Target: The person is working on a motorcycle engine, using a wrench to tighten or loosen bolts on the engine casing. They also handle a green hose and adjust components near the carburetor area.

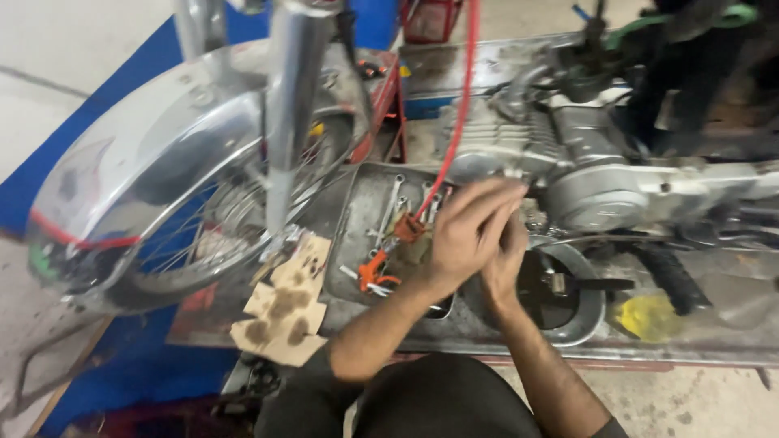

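i am pressing my left hand (466, 231) over my right hand (505, 259), palms together, just below the engine (560, 154); whether anything sits between them, i cannot tell. one red hose (458, 105) is hanging before the engine. several wrenches (389, 207) are lying in one tray (357, 243), one round pan (580, 312) beside, one chrome fender (146, 154) to my left.

Glossy chrome mudguard (138, 154), dull cast-metal engine (568, 154), oil-stained cardboard (284, 308), shiny steel spanners (389, 203), grimy metal tray (357, 235)
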